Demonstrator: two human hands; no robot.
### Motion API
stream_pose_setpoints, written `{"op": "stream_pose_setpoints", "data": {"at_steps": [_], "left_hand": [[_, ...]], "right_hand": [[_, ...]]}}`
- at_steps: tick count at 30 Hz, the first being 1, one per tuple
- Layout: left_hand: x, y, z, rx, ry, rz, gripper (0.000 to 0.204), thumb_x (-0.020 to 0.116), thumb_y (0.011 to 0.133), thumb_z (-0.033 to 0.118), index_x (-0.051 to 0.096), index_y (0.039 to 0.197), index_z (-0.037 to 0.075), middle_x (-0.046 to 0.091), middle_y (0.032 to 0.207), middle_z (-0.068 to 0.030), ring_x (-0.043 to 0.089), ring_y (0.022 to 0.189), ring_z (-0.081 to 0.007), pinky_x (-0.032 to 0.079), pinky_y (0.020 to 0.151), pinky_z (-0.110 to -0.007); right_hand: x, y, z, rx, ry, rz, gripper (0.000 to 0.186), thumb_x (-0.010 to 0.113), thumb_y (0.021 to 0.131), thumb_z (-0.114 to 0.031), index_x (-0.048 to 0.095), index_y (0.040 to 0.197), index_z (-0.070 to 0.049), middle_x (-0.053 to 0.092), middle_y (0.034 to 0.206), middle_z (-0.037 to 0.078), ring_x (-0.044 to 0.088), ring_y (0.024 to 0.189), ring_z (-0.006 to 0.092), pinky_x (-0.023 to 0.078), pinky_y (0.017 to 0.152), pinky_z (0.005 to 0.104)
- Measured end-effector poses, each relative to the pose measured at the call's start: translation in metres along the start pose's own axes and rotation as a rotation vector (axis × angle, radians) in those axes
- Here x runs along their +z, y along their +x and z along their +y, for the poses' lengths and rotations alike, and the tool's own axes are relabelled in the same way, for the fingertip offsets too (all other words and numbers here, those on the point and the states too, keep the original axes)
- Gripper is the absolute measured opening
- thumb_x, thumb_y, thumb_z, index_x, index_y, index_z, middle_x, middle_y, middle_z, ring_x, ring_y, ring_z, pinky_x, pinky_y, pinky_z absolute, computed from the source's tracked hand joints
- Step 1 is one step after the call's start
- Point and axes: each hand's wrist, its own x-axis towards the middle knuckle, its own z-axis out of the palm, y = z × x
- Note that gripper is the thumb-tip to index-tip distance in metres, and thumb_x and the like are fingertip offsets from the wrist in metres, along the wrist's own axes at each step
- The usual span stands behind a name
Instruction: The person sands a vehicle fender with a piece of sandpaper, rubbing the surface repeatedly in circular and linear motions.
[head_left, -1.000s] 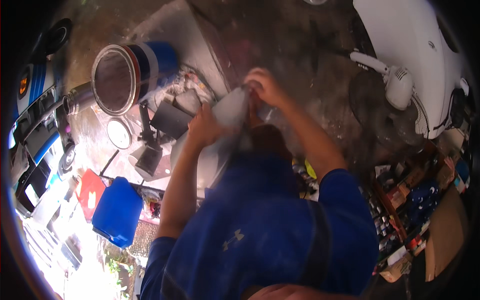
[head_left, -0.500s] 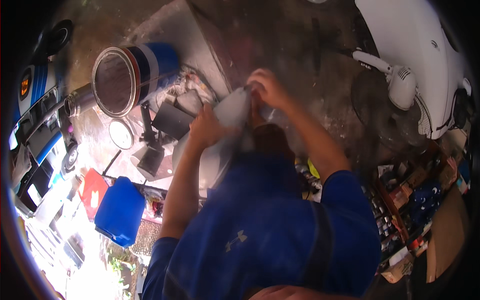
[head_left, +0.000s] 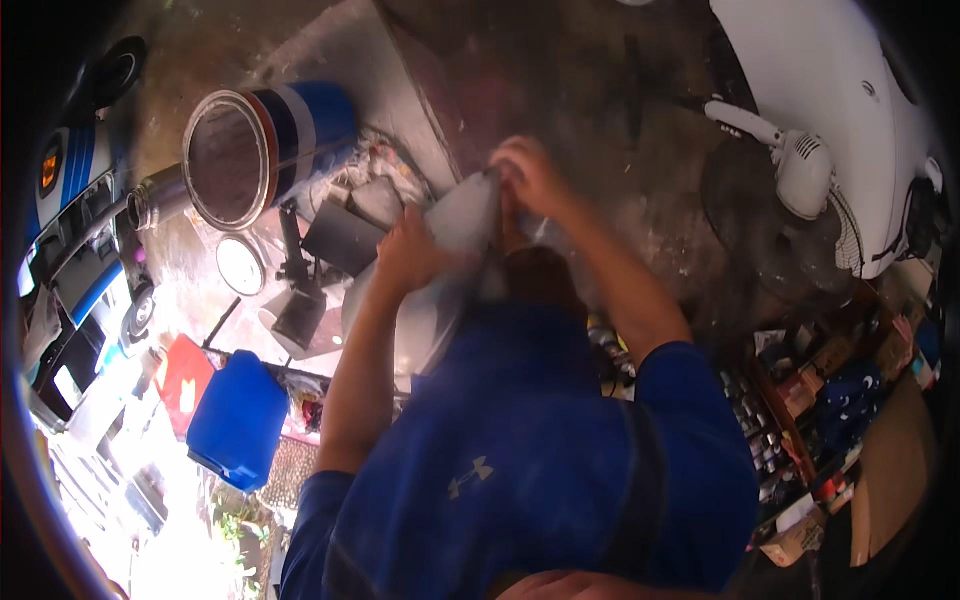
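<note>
A smooth grey panel (head_left: 468,212), narrowing to a point at its far end, is in front of my body. My left hand (head_left: 408,252) grips its left side, fingers together along the edge. At the pointed far end, my right hand (head_left: 528,178) is closed with the fingers curled against the tip. Whether it holds anything besides the panel's edge is hidden and blurred. The lower part of the panel passes beneath my left forearm and blue shirt.
Left of the panel lie a dark grey box-shaped piece (head_left: 343,240) and a blue drum (head_left: 315,128). A round white lid (head_left: 241,266) and a blue jerrycan (head_left: 238,420) are nearer. On the right are a white fan (head_left: 803,170), a white vehicle (head_left: 815,75) and cluttered shelves (head_left: 785,430).
My right hand has shifted very slightly left at the panel's tip, and its forearm has moved a little inward. My left hand keeps its place on the panel.
</note>
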Motion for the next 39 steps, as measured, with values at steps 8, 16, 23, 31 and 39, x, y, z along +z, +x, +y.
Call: {"op": "stream_pose_setpoints", "data": {"at_steps": [8,16,23,31,39], "left_hand": [[-0.007,0.003,0.006,-0.002,-0.044,-0.038,0.118,0.089,0.058,0.073,0.045,0.134,-0.005,0.056,0.139,-0.0333,0.056,0.132,-0.0487,0.044,0.110,-0.057],[-0.002,0.000,0.001,0.006,0.038,0.019,0.114,0.092,0.059,0.065,0.045,0.132,-0.010,0.059,0.135,-0.0330,0.059,0.128,-0.0465,0.049,0.105,-0.050],[-0.006,-0.001,0.004,0.015,0.018,0.062,0.113,0.093,0.057,0.064,0.047,0.129,-0.010,0.061,0.131,-0.0328,0.062,0.125,-0.0457,0.050,0.103,-0.050],[-0.003,0.002,-0.002,-0.041,-0.025,-0.040,0.116,0.089,0.058,0.070,0.045,0.134,-0.005,0.059,0.136,-0.0315,0.059,0.130,-0.0466,0.047,0.107,-0.056],[-0.002,-0.008,0.010,-0.010,-0.024,-0.015,0.115,0.089,0.058,0.069,0.045,0.135,-0.003,0.057,0.137,-0.0302,0.056,0.132,-0.0480,0.045,0.107,-0.059]], "right_hand": [[0.001,-0.004,-0.003,-0.026,0.021,-0.046,0.031,0.064,0.076,0.004,0.072,0.101,-0.012,0.066,0.111,0.011,0.060,0.114,0.0360,0.046,0.100,0.0478],[0.010,-0.001,-0.008,-0.061,-0.015,-0.038,0.032,0.063,0.077,0.003,0.072,0.104,-0.012,0.067,0.113,0.013,0.062,0.114,0.0367,0.046,0.101,0.0483],[0.003,0.004,0.010,0.120,-0.026,-0.063,0.028,0.067,0.080,-0.001,0.071,0.105,-0.013,0.067,0.115,0.011,0.060,0.118,0.0353,0.045,0.104,0.0483],[0.012,-0.007,-0.001,0.255,-0.096,-0.118,0.025,0.066,0.087,-0.004,0.070,0.110,-0.013,0.067,0.118,0.008,0.059,0.121,0.0340,0.044,0.108,0.0466],[-0.031,-0.029,0.066,0.412,-0.254,-0.056,0.025,0.066,0.093,-0.016,0.070,0.117,-0.009,0.072,0.114,0.014,0.067,0.111,0.0385,0.053,0.097,0.0444]]}}
